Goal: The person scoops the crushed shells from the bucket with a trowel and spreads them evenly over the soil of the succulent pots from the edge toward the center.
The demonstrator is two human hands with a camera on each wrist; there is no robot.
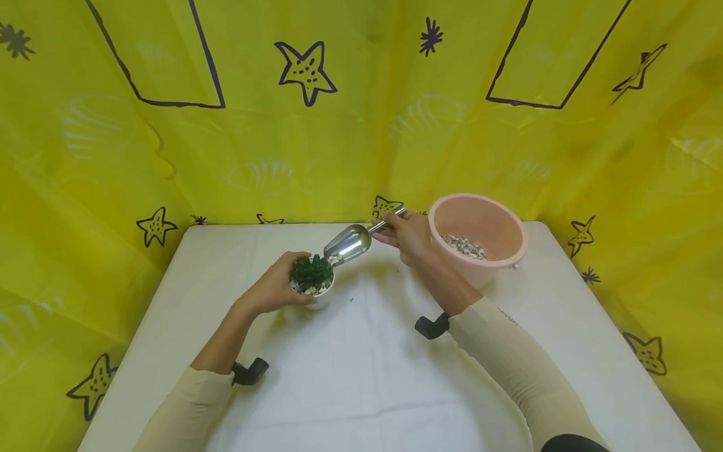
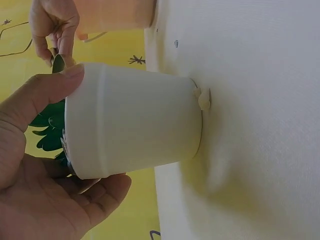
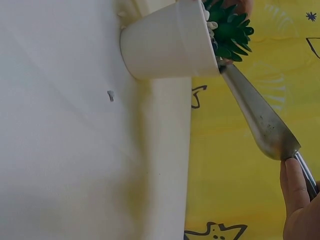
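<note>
A white pot [image 2: 135,120] holds a green succulent [image 1: 312,272] with pale pebbles around it. My left hand [image 1: 278,284] grips the pot by its rim, thumb on one side and fingers on the other. In the head view my right hand [image 1: 411,237] holds the handle of a metal scoop [image 1: 351,242]. The scoop tilts down to the left, its lip right at the pot's rim with a few pebbles at the tip. In the right wrist view the scoop [image 3: 260,120] meets the rim beside the succulent [image 3: 231,32].
A pink bucket [image 1: 477,273] stands at the back right, with pebbles [image 1: 464,247] inside. A small dark stone [image 3: 111,95] lies on the white tablecloth [image 1: 339,376], and a pale pebble [image 2: 203,98] sits at the pot's base. A yellow patterned curtain [image 1: 339,144] hangs behind the table.
</note>
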